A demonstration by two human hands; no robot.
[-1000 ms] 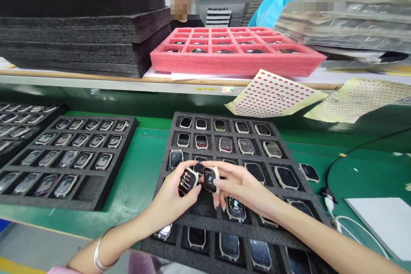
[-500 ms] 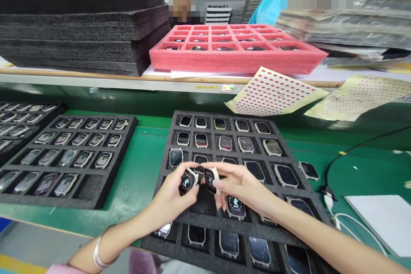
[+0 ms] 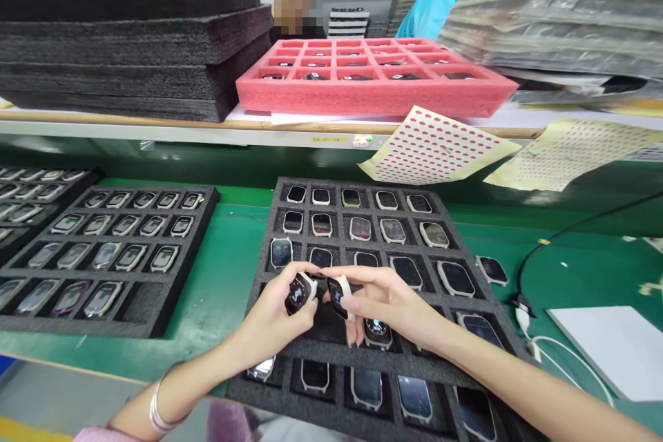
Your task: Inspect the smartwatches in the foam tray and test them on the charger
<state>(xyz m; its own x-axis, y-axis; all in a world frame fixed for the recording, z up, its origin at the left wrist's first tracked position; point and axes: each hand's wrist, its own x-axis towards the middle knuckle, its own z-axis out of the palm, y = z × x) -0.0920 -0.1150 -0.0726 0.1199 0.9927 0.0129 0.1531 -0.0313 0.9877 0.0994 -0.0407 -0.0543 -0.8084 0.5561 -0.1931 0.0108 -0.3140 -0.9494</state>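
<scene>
My left hand (image 3: 282, 307) is closed around a smartwatch (image 3: 299, 293) whose dark screen is lit with a dial. A second lit smartwatch (image 3: 338, 295) with a pale case sits between the thumb and fingers of my right hand (image 3: 376, 300). The two watches are held side by side, a small gap between them, tilted over a black foam tray (image 3: 324, 327). Another watch with a lit dial (image 3: 378, 332) rests in a slot just below my right fingers. Most other watches in this tray show dark screens, and my hands cover some slots.
More foam trays of watches (image 3: 170, 290) lie at left. A loose watch (image 3: 492, 270), a white box (image 3: 611, 352) and a cable (image 3: 549, 242) are at right. On the shelf stand black foam stacks (image 3: 129, 41) and a pink tray (image 3: 373, 97); sticker sheets (image 3: 435, 148) hang below. Two people are beyond.
The right watch has turned slightly, showing more of its pale side. Both hands still hold their watches in nearly the same place, and the view has shifted a little.
</scene>
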